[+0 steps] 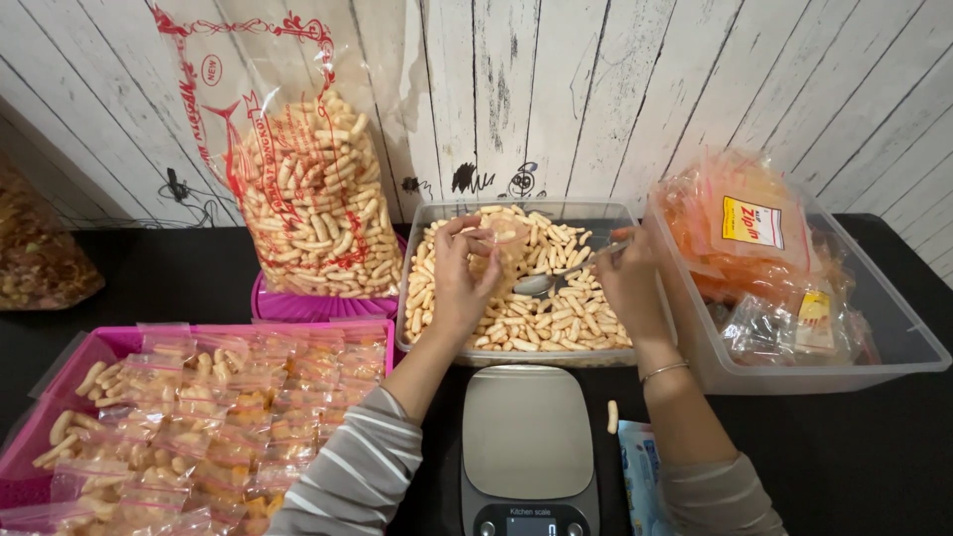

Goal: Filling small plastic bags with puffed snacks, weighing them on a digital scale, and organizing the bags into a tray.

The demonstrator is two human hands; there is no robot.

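Nearest the camera: a flat grey digital kitchen scale (527,437) sits on the black tabletop (874,447), nothing on its platform. One loose pale puffed stick snack (612,416) lies just right of the scale, beside a blue-and-white packet (638,471).

Left foreground: a pink plastic tray (99,347) packed with small clear zip bags already filled with stick snacks (228,407).

Mid-distance, above the scale: a clear rectangular plastic tub (417,238) holding loose stick snacks. Both hands are over it. Left hand (459,283): fingers curled, thumb and fingertips pinching the mouth of a small clear zip bag (504,238), held just above the snacks. Right hand (627,278): closed round the handle of a metal spoon (541,283), whose bowl rests among the snacks just below the bag.

Right: a larger clear plastic bin (893,347) with stacked packs of empty orange-tinted zip bags (745,233).

Far: a big clear printed bag of stick snacks (308,189) stands upright on a pink lid, against a whitewashed plank wall (615,89).
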